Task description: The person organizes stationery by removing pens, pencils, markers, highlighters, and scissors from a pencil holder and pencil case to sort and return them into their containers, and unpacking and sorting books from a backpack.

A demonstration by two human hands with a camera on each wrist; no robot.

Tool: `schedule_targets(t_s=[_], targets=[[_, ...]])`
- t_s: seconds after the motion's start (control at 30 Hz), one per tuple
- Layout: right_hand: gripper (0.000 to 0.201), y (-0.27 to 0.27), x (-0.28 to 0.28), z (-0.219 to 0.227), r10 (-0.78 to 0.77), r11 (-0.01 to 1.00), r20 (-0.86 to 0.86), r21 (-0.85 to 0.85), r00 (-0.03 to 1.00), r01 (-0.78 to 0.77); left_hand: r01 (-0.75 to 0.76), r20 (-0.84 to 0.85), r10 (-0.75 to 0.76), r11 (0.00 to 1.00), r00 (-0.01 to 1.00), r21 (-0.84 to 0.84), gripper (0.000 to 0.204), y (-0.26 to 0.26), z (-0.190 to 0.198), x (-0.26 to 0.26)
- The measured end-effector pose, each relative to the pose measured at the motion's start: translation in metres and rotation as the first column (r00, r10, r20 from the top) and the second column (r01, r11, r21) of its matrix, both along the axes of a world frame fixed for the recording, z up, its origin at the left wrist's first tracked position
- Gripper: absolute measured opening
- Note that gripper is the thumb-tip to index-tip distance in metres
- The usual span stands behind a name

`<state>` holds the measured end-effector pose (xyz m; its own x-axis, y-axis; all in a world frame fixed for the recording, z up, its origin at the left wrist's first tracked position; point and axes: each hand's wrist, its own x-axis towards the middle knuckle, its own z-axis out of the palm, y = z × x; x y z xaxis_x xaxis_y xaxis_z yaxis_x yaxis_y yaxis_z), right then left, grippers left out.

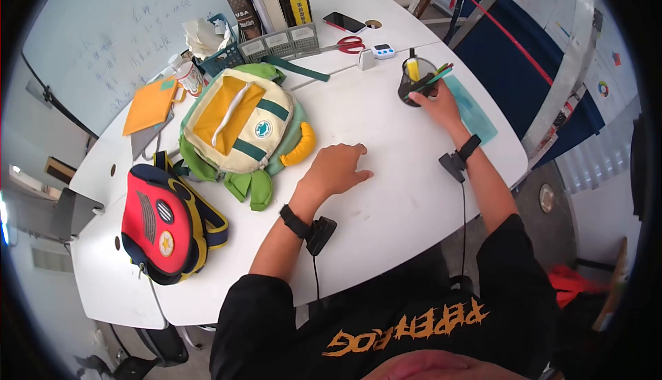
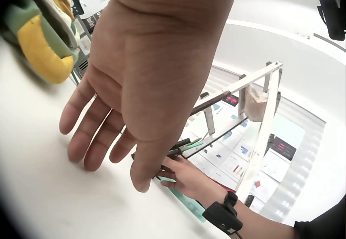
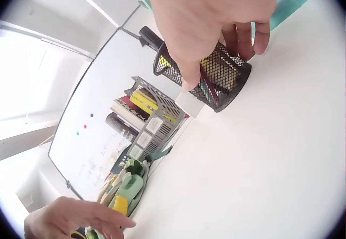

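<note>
Two bare hands work over a white table point(image 1: 400, 194). On the far right, the right hand point(image 1: 441, 109) grips a black mesh pen holder point(image 3: 228, 85), thumb on one side and fingers curled round the other. The holder is upright; whether its base touches the tabletop, I cannot tell. A yellow highlighter point(image 1: 412, 70) and several pens stand inside it, and a translucent teal sheet point(image 1: 476, 114) lies just to its right.

The left hand point(image 1: 334, 171) is over the middle of the table, fingers loosely extended and slightly spread, thumb apart from them. Whether its fingertips touch the surface is unclear. Just to its left lies a cream and green backpack point(image 1: 243, 149) with a mustard-yellow front panel, a round teal badge and a stuffed yellow piece on its side. Nearer and further left is a red backpack point(image 1: 155, 218) with navy and yellow trim and a star patch.

Along the far side, a grey file rack point(image 1: 279, 43) holds upright books point(image 1: 267, 1), with red-handled scissors point(image 1: 351, 44) at its right end. A small white and blue timer point(image 1: 383, 51) lies between the scissors and the pen holder, and a phone point(image 1: 344, 21) lies farther back.
</note>
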<state>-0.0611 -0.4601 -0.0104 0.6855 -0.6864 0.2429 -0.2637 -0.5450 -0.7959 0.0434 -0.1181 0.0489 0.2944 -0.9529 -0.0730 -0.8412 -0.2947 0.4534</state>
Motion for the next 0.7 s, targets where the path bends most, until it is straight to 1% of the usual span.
schedule_targets(t_s=[0.03, 0.07, 0.1, 0.13, 0.2, 0.23, 0.27, 0.33, 0.37, 0.4, 0.47, 0.5, 0.53, 0.57, 0.6, 0.63, 0.67, 0.7], targets=[[0.09, -0.011, 0.006, -0.003, -0.038, 0.999, 0.007, -0.027, 0.999, 0.038, -0.011, -0.028, 0.011, 1.0, 1.0, 0.012, 0.047, -0.001, 0.001, 0.001], [0.093, -0.02, 0.011, -0.007, -0.076, 0.995, 0.015, -0.058, 0.997, 0.077, -0.007, -0.021, 0.008, 1.0, 1.0, 0.029, 0.047, -0.002, 0.0, 0.002], [0.096, -0.021, 0.017, -0.003, -0.15, 0.988, -0.003, -0.028, 0.989, 0.149, -0.019, -0.024, 0.02, 1.0, 1.0, 0.016, 0.046, -0.002, -0.002, 0.003], [0.096, -0.027, 0.025, -0.001, -0.153, 0.988, 0.007, -0.018, 0.988, 0.153, -0.032, -0.025, 0.032, 1.0, 0.999, 0.0, 0.045, -0.003, -0.002, 0.005], [0.091, -0.036, 0.038, 0.002, -0.271, 0.958, -0.015, -0.101, 0.962, 0.268, -0.053, -0.031, 0.052, 0.999, 0.998, -0.013, 0.043, -0.004, -0.004, 0.005], [0.085, -0.035, 0.041, 0.012, -0.306, 0.949, -0.079, -0.107, 0.949, 0.297, -0.079, -0.048, 0.077, 0.996, 0.996, -0.036, 0.042, -0.005, -0.004, 0.006], [0.085, -0.031, 0.045, 0.019, -0.307, 0.949, -0.078, -0.093, 0.948, 0.3, -0.076, -0.042, 0.075, 0.997, 0.996, -0.023, 0.042, -0.005, -0.004, 0.006], [0.079, -0.036, 0.053, 0.019, -0.399, 0.902, -0.047, -0.201, 0.916, 0.382, -0.093, -0.089, 0.088, 0.994, 0.992, -0.051, 0.039, -0.005, -0.004, 0.006], [0.073, -0.043, 0.06, 0.009, -0.418, 0.879, 0.028, -0.239, 0.908, 0.412, -0.088, -0.087, 0.084, 0.995, 0.993, -0.04, 0.039, -0.005, -0.005, 0.004], [0.073, -0.048, 0.062, 0.009, -0.423, 0.879, 0.025, -0.231, 0.906, 0.417, -0.108, -0.1, 0.102, 0.993, 0.99, -0.056, 0.038, -0.005, -0.005, 0.004], [0.07, -0.056, 0.063, 0.008, -0.411, 0.868, -0.024, -0.317, 0.911, 0.383, -0.124, -0.117, 0.116, 0.99, 0.986, -0.064, 0.038, -0.001, -0.006, 0.001], [0.067, -0.054, 0.058, 0.015, -0.445, 0.829, -0.044, -0.399, 0.895, 0.393, -0.104, -0.114, 0.094, 0.991, 0.989, -0.087, 0.037, 0.005, -0.006, -0.001], [0.067, -0.051, 0.05, 0.028, -0.45, 0.828, -0.052, -0.398, 0.892, 0.395, -0.084, -0.111, 0.072, 0.99, 0.991, -0.116, 0.037, 0.01, -0.006, -0.003], [0.066, -0.048, 0.039, 0.043, -0.445, 0.809, -0.046, -0.45, 0.894, 0.379, -0.078, -0.117, 0.065, 0.99, 0.991, -0.115, 0.037, 0.017, -0.005, -0.006], [0.065, -0.048, 0.028, 0.052, -0.441, 0.785, -0.042, -0.501, 0.897, 0.363, -0.093, -0.209, 0.062, 0.986, 0.976, -0.139, 0.034, 0.026, -0.003, -0.008], [0.073, -0.055, 0.017, 0.054, -0.434, 0.789, -0.067, -0.509, 0.898, 0.344, -0.109, -0.301, 0.056, 0.981, 0.952, -0.16, 0.032, 0.036, -0.004, -0.01], [0.073, -0.06, 0.001, 0.054, -0.443, 0.786, -0.074, -0.511, 0.893, 0.348, -0.1, -0.308, 0.047, 0.982, 0.95, -0.159, 0.032, 0.046, -0.007, -0.012], [0.079, -0.064, -0.015, 0.055, -0.403, 0.828, -0.188, -0.492, 0.896, 0.269, -0.178, -0.446, 0.093, 0.972, 0.89, -0.152, 0.03, 0.055, -0.008, -0.012]])
